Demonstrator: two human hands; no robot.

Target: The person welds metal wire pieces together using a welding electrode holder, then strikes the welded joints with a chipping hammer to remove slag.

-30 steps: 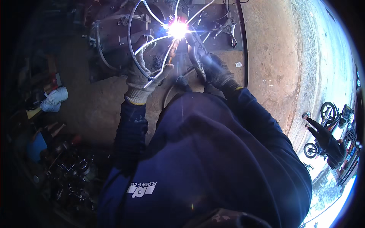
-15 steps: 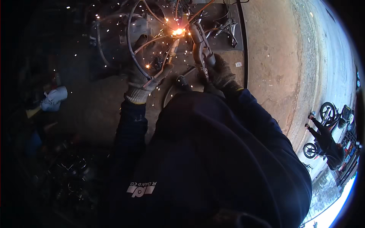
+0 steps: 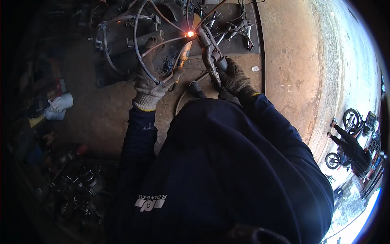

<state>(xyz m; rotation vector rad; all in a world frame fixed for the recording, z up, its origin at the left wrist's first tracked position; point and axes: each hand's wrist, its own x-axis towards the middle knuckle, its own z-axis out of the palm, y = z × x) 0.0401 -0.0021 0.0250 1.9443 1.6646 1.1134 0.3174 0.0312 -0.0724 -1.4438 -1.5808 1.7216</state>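
Observation:
My left hand (image 3: 151,87), in a knitted glove with a yellow cuff edge, is closed at the near side of a thin metal ring with spokes (image 3: 137,37). Part of the ring crosses over the glove. The spokes run toward a small glowing hot spot (image 3: 190,33). Below that spot, near the left fingers, stands an orange-lit rod (image 3: 185,53). My right hand (image 3: 235,77), gloved too, wraps round a dark bent metal tube (image 3: 208,51) with a short cylinder on its side. The tube's far end lies close beside the glow. Some fingers of both hands are hidden.
A dark metal sheet (image 3: 122,42) lies under the work, with loose metal brackets (image 3: 243,32) at its right end. Pale cloth (image 3: 59,106) lies at left, and dark machine parts (image 3: 79,187) at lower left. Far right, a person (image 3: 353,154) is beside a motorcycle (image 3: 350,120).
The shower of sparks has gone and the bright flare has shrunk to a small glow. The surroundings look brighter. Both hands stay almost in place; the bent tube has shifted slightly left.

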